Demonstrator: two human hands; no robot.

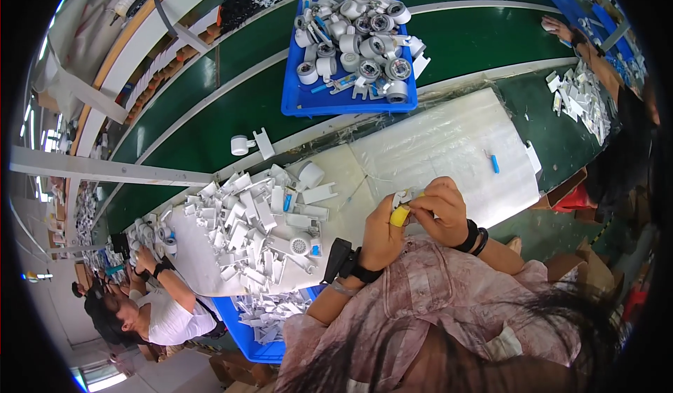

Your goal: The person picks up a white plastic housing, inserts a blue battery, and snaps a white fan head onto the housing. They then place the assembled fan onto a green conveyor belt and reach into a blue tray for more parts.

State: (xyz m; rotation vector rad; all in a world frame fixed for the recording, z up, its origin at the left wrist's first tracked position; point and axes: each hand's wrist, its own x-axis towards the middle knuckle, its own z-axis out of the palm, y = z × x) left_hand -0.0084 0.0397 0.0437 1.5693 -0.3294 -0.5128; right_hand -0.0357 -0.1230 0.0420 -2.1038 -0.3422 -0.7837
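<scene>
Blue tray (298,102) — white round parts (357,36) inside

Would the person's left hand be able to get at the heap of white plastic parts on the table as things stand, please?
Probably yes, once freed: the heap of white plastic parts lies uncovered just beside the left hand, with nothing between them. That hand, though, holds a small white piece together with the right hand.

A long green conveyor belt (210,134) with pale dividing strips runs through the room, a white work table (449,148) set against it. A grey metal beam (91,169) crosses at the left. Bright light falls from windows (31,120) on the far left, and the floor (175,372) below looks pale grey
</scene>
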